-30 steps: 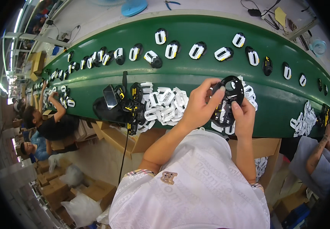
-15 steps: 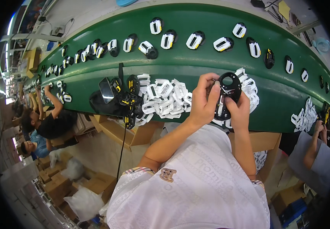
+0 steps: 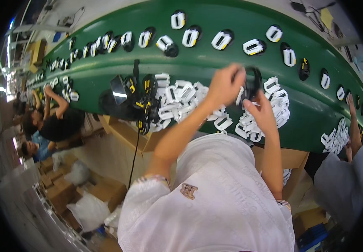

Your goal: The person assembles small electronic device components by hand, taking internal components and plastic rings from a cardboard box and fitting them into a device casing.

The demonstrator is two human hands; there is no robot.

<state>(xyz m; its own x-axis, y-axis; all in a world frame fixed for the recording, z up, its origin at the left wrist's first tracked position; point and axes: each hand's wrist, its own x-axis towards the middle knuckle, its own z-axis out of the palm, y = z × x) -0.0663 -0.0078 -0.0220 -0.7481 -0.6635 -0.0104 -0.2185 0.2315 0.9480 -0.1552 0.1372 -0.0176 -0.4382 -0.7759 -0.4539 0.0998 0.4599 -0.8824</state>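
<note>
Your right hand (image 3: 262, 112) has the black shell (image 3: 256, 80) pinched by its lower end, thumb on the near side. Shell is up off the green bench (image 3: 305, 115), in front of your chest, tilted and smeared by motion. Your left hand (image 3: 227, 85) is right at the shell's left side, fingers curled; too blurred to tell whether it pinches anything or just touches the shell.

Progress: this unit looks unfinished, as far as I can judge; can't confirm a white piece seated on it. Along the far strip, plenty of units already carry a white top, e.g. the white-topped unit (image 3: 222, 39) straight ahead. One all-black unit (image 3: 304, 69) sits there to the right, no white top visible.

Left over: loose white pieces in a left pile (image 3: 183, 98) and a right pile (image 3: 279, 105), both near your hands, plus a cluster of black-and-yellow units (image 3: 149, 86) beside the phone (image 3: 118, 89), apparently without white tops. So a fair amount remains; exact count can't be told.
</note>
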